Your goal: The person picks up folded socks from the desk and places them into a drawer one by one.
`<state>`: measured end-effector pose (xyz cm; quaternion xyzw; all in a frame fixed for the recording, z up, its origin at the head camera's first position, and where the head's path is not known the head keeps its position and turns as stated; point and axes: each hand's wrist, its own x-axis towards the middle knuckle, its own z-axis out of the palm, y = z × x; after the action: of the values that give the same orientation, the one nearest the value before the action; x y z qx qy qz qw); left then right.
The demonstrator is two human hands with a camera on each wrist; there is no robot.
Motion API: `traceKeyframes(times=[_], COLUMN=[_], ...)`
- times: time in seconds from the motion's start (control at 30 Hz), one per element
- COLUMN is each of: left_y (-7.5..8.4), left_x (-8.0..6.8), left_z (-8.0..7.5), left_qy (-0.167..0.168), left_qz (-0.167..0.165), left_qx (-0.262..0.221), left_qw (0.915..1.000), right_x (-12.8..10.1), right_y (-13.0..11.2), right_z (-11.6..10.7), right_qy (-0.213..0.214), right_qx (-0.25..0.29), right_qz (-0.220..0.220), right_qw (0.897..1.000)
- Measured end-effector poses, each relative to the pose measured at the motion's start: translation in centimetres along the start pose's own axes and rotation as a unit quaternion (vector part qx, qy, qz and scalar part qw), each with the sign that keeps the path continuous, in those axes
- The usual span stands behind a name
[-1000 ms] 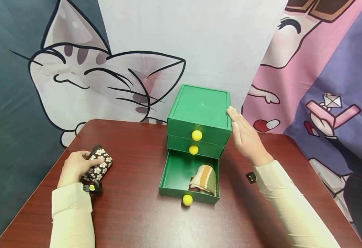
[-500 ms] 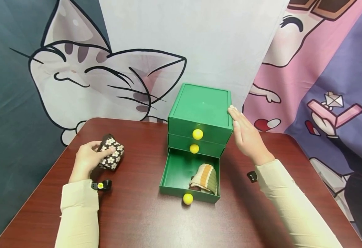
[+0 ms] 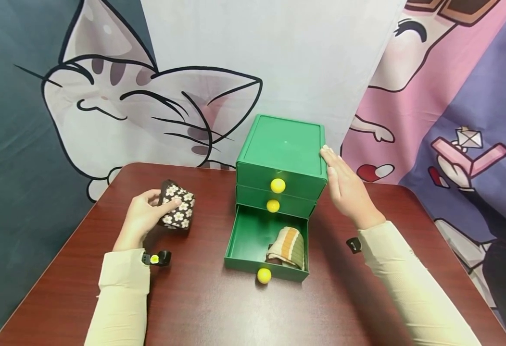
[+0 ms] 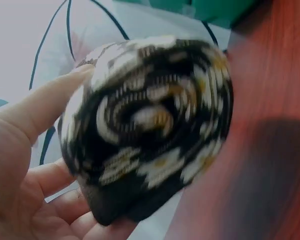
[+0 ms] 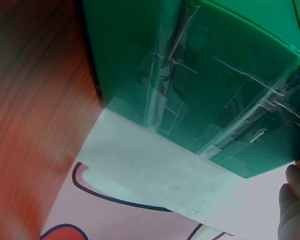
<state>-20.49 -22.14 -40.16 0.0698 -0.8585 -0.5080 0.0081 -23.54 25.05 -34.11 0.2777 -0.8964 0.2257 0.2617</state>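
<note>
My left hand grips a rolled black sock with white flowers and holds it above the brown table, left of a green three-drawer chest. The bottom drawer is pulled out; a folded striped sock in tan, orange and green lies in its right half. The upper two drawers are closed, each with a yellow knob. My right hand lies flat with straight fingers against the chest's right side near the top edge. The right wrist view shows that green side wall up close.
The brown table reaches to a hanging cloth backdrop with cartoon cats just behind the chest. The table's left and right edges are in view. Small black wrist cameras sit at both sleeves.
My left hand has lifted the flowered sock and carried it right, toward the chest. The right hand has stayed against the chest's side.
</note>
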Motion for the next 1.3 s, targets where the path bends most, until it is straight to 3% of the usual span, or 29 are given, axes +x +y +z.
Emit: traceKeyframes(times=[0.37,0.6,1.03,1.3], left_y=[2.0,3.8,6.4,7.4], left_x=[-0.7,-1.3,-3.2,-4.0], left_z=[2.0,3.7,6.6,9.3], left_qy=[-0.054,-0.083,-0.141,-0.165], left_qz=[-0.009,0.007,0.044,0.061], left_qx=[-0.08,-0.113,-0.115,-0.12], left_qw=[0.9953,0.9901,0.9823,0.9771], right_x=[0.0,0.0,0.0,0.2], right_y=[0.1,0.2,0.1,0.2], right_z=[0.0,-0.1,-0.3,-0.8], right_qy=[0.0,0.003,-0.013,-0.043], right_qx=[-0.005,-0.006,-0.017,-0.034], right_qz=[-0.004,-0.005,-0.011,-0.013], right_qw=[1.0,1.0,1.0,0.998])
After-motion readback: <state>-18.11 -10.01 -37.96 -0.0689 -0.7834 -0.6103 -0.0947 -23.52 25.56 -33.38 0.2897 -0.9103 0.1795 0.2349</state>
